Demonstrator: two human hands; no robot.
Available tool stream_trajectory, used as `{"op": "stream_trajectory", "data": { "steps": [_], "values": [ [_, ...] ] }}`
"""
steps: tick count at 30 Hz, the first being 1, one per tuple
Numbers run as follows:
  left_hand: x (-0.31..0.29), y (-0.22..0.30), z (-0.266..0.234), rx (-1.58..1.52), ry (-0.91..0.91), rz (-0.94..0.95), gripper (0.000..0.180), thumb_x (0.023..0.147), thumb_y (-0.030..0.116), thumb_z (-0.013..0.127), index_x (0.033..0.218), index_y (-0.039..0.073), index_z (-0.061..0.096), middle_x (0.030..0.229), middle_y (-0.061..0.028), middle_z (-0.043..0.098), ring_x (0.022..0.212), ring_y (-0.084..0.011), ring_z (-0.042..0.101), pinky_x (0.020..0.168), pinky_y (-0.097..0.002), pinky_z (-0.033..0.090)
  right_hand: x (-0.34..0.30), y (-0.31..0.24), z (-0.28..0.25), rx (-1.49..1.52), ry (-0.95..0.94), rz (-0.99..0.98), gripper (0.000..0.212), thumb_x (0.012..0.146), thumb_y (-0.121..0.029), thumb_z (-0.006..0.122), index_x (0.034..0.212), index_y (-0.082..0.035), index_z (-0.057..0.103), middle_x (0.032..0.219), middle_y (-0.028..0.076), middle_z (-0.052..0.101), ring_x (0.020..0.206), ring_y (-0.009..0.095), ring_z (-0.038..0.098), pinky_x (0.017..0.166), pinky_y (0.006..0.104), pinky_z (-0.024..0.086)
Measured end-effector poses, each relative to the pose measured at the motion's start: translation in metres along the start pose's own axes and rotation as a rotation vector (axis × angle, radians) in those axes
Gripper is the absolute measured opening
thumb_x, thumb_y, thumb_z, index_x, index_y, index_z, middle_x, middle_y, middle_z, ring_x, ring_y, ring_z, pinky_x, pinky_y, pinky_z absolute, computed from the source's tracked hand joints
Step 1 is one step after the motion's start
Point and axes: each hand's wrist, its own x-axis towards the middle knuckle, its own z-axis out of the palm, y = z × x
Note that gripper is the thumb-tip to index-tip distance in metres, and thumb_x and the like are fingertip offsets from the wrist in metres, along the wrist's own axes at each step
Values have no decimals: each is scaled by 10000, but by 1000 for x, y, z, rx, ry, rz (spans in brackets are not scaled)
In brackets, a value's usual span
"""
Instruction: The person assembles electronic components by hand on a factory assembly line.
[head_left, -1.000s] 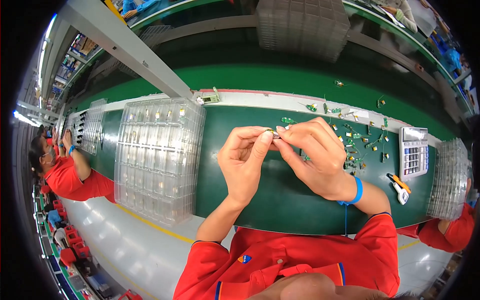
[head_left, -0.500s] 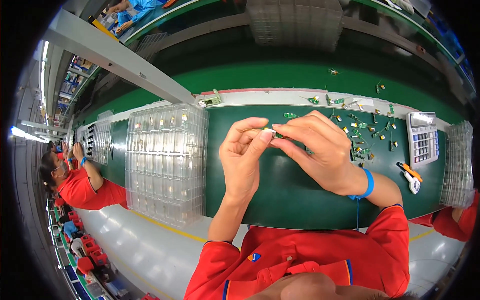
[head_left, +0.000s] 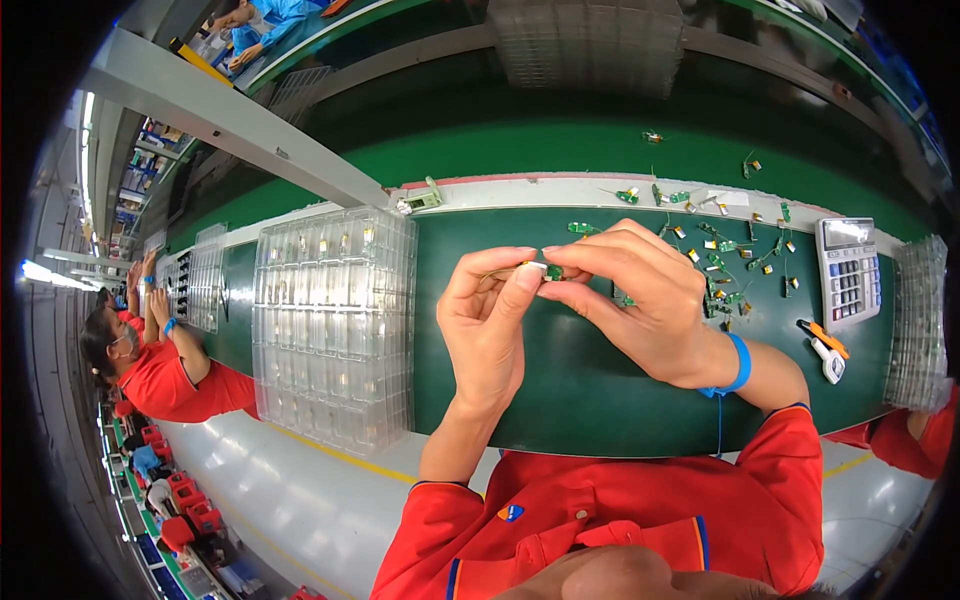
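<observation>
Over the green bench, both hands meet at a small green circuit board [head_left: 554, 272] with a pale part and a thin wire. My left hand [head_left: 482, 325] pinches its left end between thumb and fingertips, with the wire running across the fingers. My right hand [head_left: 648, 298], with a blue band at the wrist, pinches the board's right end. Fingertips cover much of the piece. Beyond and right of my right hand, several loose circuit boards [head_left: 728, 246] with wires and gold-coloured parts lie scattered on the bench.
A stack of clear plastic trays [head_left: 335, 330] stands left, another tray stack [head_left: 918, 325] far right. A calculator [head_left: 850, 275] lies near an orange tool [head_left: 826, 338] and a white one [head_left: 829, 362]. Past the white rail [head_left: 560, 192] runs a green belt [head_left: 560, 150]. A co-worker [head_left: 165, 365] sits left.
The held board has turned slightly in my fingertips, and more of its green face shows. Pieces on the far belt have shifted a little left. The co-worker at left has raised a hand.
</observation>
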Motion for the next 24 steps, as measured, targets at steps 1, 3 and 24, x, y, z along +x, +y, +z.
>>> {"op": "stream_trajectory", "data": {
  "steps": [1, 3, 24],
  "values": [
    [0, 0, 0, 0, 0, 1, 170, 889, -2, 621, 1056, -8, 590, 929, -77, 652, 850, -96, 604, 774, -234, 473, 0, 0, 0, 1, 0, -1, 322, 659, 13, 792, 964, 4, 686, 834, 96, 671, 688, 198, 629, 599, 284, 486],
    [2, 0, -1, 15, 6, -17, 194, 887, -6, 622, 1077, -13, 585, 929, -76, 651, 868, -103, 609, 770, -231, 480, 1, 2, 0, -8, 1, -10, 316, 658, 10, 795, 956, 4, 688, 837, 96, 670, 690, 197, 628, 599, 283, 484],
    [9, -8, -7, 765, -142, 657, 133, 827, -42, 657, 948, -14, 611, 910, -103, 624, 862, -222, 588, 744, -299, 484, 0, -2, 0, 4, -138, 77, 221, 807, 26, 662, 967, -9, 513, 911, 136, 564, 860, 270, 559, 748, 340, 456]
  ]
}}
